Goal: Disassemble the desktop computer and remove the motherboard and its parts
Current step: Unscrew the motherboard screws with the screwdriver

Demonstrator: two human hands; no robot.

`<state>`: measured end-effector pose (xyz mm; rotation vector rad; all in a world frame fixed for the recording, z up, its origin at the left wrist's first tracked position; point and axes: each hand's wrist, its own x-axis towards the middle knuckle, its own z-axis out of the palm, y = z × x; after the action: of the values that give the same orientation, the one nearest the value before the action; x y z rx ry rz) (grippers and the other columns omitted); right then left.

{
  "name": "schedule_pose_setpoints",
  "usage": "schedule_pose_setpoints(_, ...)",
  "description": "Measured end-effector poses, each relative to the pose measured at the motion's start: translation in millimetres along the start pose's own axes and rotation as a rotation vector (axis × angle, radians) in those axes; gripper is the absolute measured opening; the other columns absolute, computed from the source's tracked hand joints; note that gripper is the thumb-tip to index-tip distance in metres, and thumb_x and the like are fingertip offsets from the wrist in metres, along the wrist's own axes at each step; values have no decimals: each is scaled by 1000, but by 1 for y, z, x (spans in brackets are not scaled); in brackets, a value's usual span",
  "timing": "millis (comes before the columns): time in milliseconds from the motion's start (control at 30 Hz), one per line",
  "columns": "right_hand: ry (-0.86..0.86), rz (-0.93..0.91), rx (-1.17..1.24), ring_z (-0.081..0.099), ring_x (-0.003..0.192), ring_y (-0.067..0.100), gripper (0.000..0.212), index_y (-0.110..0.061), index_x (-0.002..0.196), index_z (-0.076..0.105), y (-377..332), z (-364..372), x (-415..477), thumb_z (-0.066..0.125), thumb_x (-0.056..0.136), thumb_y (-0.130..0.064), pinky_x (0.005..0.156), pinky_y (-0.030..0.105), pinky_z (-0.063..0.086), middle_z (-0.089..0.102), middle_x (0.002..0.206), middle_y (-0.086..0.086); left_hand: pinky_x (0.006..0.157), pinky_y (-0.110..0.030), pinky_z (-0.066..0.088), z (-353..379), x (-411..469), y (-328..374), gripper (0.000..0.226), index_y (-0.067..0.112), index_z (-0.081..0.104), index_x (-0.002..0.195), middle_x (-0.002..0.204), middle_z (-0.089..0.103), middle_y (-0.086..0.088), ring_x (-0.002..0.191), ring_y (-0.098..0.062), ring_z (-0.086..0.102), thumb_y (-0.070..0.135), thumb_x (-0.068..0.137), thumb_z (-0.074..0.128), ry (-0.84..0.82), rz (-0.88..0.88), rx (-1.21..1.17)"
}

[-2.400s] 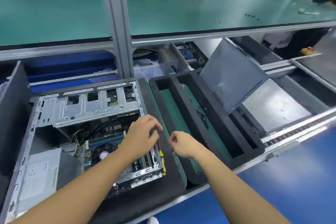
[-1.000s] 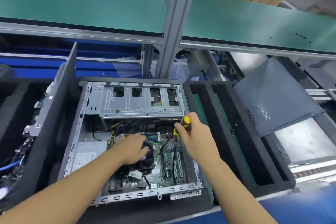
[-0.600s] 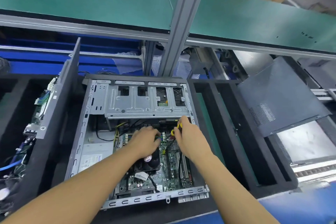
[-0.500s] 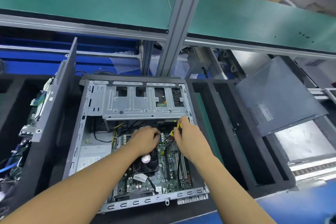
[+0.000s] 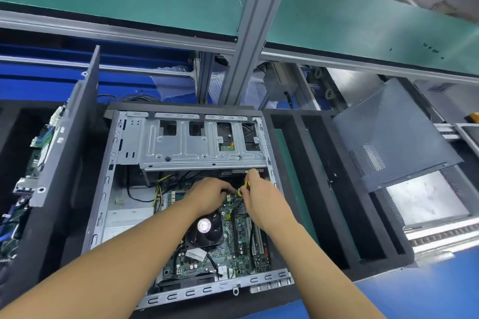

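Both hands work at the far edge of the motherboard [image 5: 239, 241], which lies inside the open computer case [image 5: 112, 184]. The right hand [image 5: 263, 197] is curled round a yellow-handled screwdriver [image 5: 245, 186], tip hidden. The left hand [image 5: 210, 193] bends its fingers down just beside it; whether they pinch anything I cannot tell. A slipped tip could gouge the board, a freed screw could drop among the parts, and wires [image 5: 158, 188] left plugged in would likely snag an early lift.
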<state>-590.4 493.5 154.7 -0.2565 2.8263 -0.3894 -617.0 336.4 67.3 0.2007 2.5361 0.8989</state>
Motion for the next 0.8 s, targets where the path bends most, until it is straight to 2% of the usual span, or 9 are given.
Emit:
schedule_pose_setpoints(233, 5, -20, -8, 52, 65, 24, 14, -15, 106, 38, 2, 0, -1, 42, 104, -29, 53, 34, 35, 54, 78, 0, 80, -30, 44, 3, 1, 0, 43, 39, 67, 122, 121, 67, -6, 102, -25, 62, 15, 95, 44, -6, 5, 38)
schedule_pose_setpoints(400, 8, -21, -14, 52, 63, 22, 15, -16, 108, 39, 3, 1, -1, 41, 104, -30, 48, 30, 32, 54, 77, -1, 93, -35, 46, 4, 3, -3, 45, 40, 64, 126, 131, 62, -6, 118, -26, 55, 16, 95, 43, -24, 11, 52)
schedule_pose_setpoints(633, -3, -26, -26, 53, 62, 21, 13, -17, 106, 37, 5, 3, 0, 41, 105, -29, 47, 29, 32, 54, 75, -2, 102, -35, 43, 4, 2, -5, 40, 44, 70, 113, 132, 62, 0, 123, -25, 53, 18, 95, 46, -35, 35, 58)
schedule_pose_setpoints(800, -18, -34, -30, 53, 63, 23, 15, -14, 108, 39, 1, 0, -1, 41, 105, -29, 50, 32, 36, 56, 78, 1, 101, -35, 44, 5, 3, -5, 39, 43, 70, 114, 128, 64, 0, 120, -24, 55, 18, 95, 47, -27, 40, 45)
